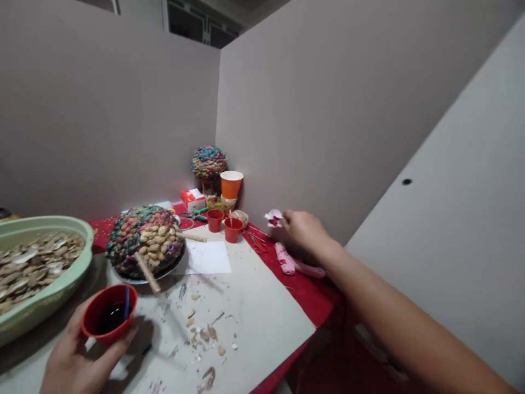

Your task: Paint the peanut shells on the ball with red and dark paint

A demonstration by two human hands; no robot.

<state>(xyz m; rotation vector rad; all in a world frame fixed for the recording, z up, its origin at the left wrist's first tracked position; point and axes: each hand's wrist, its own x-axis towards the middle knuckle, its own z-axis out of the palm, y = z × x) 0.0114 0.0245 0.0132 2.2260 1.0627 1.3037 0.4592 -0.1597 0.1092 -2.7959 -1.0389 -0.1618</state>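
Observation:
At the lower left, my left hand (82, 350) is wrapped round a small red cup (91, 317). Dark liquid stands in the cup, and a blue stick (127, 302) leans inside it. My right hand (305, 227) is stretched out to the right, its fingers pinching a crumpled white tissue (274, 218) with a dark red stain. Below that hand lies a pink glue gun (286, 260) on the red cloth. Beyond the cup rests a dome of peanuts (151, 241), partly painted green, pink and purple, with two wooden sticks (146, 272) poking out.
A green basin (88, 241) of shells stands at the left. Two red cups (233, 230), red scissors (258, 245), an orange paper cup (231, 185) and a colourful ball-topped tree (208, 162) sit at the back. Shell scraps (205, 335) litter the white board. Grey partitions (287, 109) enclose the table.

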